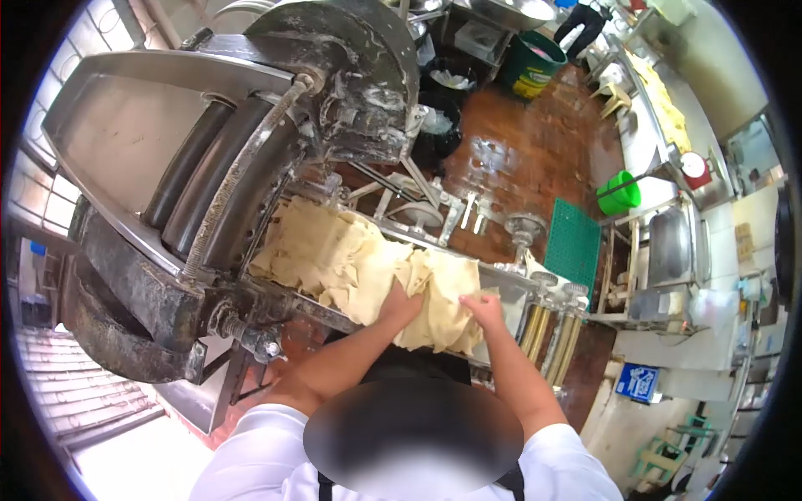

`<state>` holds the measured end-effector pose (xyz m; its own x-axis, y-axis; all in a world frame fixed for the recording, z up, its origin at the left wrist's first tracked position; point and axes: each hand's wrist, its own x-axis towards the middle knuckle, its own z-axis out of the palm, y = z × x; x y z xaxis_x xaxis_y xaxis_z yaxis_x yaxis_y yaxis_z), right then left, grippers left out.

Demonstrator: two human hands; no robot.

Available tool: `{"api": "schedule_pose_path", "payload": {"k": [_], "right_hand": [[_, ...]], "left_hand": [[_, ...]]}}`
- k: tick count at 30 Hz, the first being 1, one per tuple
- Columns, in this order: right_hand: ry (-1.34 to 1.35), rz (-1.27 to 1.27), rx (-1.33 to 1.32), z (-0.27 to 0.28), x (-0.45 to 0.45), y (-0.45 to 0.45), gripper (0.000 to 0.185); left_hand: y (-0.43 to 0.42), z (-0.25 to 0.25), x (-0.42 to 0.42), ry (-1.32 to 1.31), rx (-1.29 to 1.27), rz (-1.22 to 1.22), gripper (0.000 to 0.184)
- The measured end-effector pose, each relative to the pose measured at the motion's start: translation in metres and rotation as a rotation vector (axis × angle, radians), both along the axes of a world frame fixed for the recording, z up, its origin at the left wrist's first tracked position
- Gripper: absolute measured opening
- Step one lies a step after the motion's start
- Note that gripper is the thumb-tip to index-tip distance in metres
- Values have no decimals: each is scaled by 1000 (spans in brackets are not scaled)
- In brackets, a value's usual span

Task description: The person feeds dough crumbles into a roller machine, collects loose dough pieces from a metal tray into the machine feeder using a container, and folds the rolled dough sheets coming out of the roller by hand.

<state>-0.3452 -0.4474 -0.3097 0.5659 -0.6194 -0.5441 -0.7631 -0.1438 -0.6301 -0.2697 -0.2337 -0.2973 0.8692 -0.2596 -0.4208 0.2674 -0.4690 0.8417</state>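
A thick, ragged sheet of pale dough [322,250] lies along the metal bed of a dough sheeter, its near part folded and rumpled. My left hand [403,304] grips a fold around the middle of the dough, with its fingertips partly hidden in it. At the dough's right end, my right hand [484,311] is closed on the edge. Just left of the dough stand the sheeter's steel rollers [221,179], below a wide metal hopper [134,108].
Brass-coloured rollers [547,338] sit at the bed's right end. Beyond it are a green mat [573,242], a bright green bucket [618,194] and a dark green bin [532,67]. A person [585,25] stands far back, near a long table holding yellow dough [664,104].
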Motion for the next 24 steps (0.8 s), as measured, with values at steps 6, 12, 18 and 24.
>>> {"api": "schedule_pose_path", "payload": {"k": [6,12,18,24], "right_hand": [[188,12,385,3,1,-15,59],[-188,-253,546,21,-2,0,48],[-388,-273,835,88,-15,-13,42],[-612,-202,936,168,-16,-17,44]], "left_hand": [[-2,-16,7,86,23,56,67],[-9,18,6,154,-76,253,53],[-14,81,6,169,-548,245,42],[-11,208,3,4,-489,15,34]]}}
